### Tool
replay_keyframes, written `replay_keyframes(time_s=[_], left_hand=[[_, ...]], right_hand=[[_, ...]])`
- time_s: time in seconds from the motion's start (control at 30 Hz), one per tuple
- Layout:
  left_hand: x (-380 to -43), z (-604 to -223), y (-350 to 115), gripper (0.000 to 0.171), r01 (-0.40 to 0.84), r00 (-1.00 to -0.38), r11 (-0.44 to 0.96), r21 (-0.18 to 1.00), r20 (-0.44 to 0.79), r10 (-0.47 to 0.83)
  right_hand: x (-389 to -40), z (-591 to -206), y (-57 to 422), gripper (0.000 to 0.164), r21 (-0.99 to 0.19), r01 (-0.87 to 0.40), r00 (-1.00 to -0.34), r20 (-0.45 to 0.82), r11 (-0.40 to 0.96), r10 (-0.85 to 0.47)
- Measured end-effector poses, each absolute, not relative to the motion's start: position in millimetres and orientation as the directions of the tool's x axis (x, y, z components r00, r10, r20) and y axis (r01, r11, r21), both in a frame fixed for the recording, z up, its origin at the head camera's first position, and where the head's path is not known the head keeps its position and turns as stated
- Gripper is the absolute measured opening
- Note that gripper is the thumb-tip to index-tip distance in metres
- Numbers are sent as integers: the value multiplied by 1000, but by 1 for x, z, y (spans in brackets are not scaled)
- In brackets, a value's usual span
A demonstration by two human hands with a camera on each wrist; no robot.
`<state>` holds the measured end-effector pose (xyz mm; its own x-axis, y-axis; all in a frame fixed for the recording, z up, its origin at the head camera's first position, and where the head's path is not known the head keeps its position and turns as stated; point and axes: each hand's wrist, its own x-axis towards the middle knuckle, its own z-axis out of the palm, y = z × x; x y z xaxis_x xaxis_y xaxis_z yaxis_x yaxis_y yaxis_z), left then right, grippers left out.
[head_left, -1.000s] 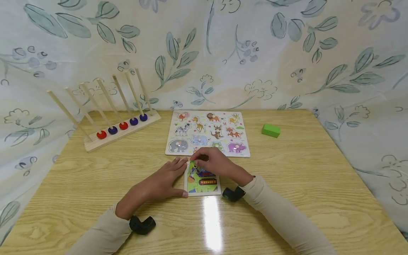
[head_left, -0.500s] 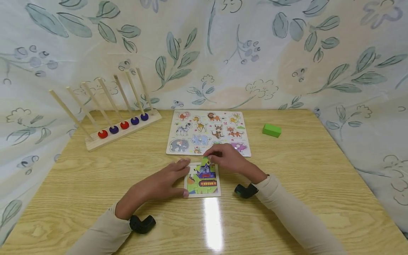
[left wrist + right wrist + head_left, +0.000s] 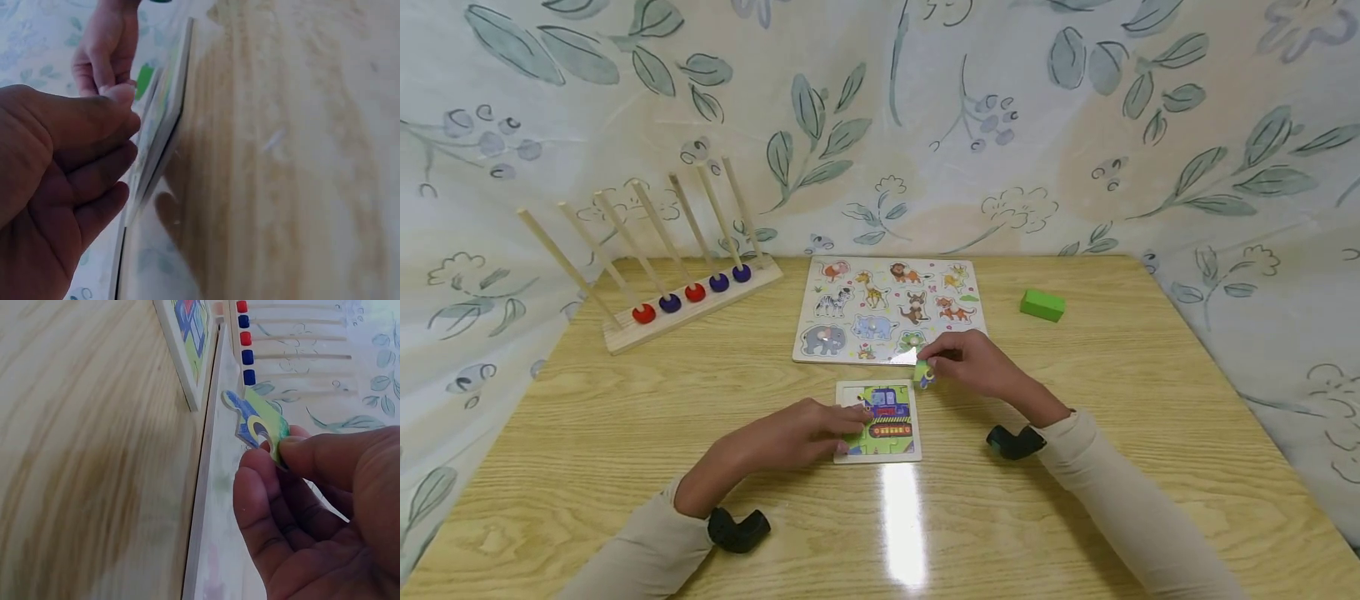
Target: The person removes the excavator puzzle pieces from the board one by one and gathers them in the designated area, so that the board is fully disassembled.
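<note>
My right hand [image 3: 972,364] pinches a green, blue and yellow jigsaw piece [image 3: 255,419] between thumb and fingertips, just off the upper right corner of a small framed puzzle. That jigsaw puzzle [image 3: 891,417] shows a blue excavator on green in a white frame, with a pale bare gap at its upper left. Over the puzzle's left side lies my left hand [image 3: 797,433], its fingers loosely bent and their tips at the pictured pieces, covering part of them. In the left wrist view, the thumb [image 3: 87,119] hides the fingertips' contact with the puzzle.
Behind the puzzle lies an animal peg board [image 3: 891,312], its front right corner behind my right hand. A wooden rack [image 3: 692,308] of upright pegs with red and blue beads stands at the back left. A green block [image 3: 1042,305] sits at the back right.
My right hand has lifted a piece from the puzzle's upper left and carried it rightward past the frame. The left hand has shifted from the frame's left edge onto the puzzle.
</note>
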<state>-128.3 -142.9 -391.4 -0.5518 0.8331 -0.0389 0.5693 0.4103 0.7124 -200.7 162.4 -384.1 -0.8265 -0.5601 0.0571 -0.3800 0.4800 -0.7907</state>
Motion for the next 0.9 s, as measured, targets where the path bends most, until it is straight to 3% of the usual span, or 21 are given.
replay_keyframes(time_s=[0.57,0.9], left_hand=[[-129,-398,-138,40,598,-525,461,655,-115,843],[-128,-397,-139,41,619,-510,433,655,-84,856]], right_hand=[[-205,-389,182,17,-867,-247,-730,-128,434,-671],[-198,-385,180,9,-708,-385,-766,-113,592,-633]])
